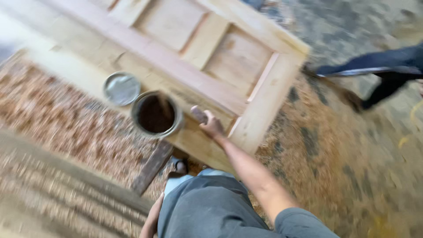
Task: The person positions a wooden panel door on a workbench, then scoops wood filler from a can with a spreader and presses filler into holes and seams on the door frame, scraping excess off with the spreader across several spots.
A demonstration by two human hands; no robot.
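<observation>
Door [229, 57] of pale panelled wood lies flat before you; open tin [156, 115] of dark stain sits at its near edge. Your right hand [210, 125] grips a brush handle: loading comes next. Left hand [152, 218] hangs, fingers unclear.

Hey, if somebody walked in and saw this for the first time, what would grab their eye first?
Probably the big pale wooden panelled door lying flat across the top of the view. An open tin of dark liquid sits on its near edge, with its round lid just left of it. The person's right hand grips a handle-like object beside the tin, and wood shavings cover the floor.
</observation>
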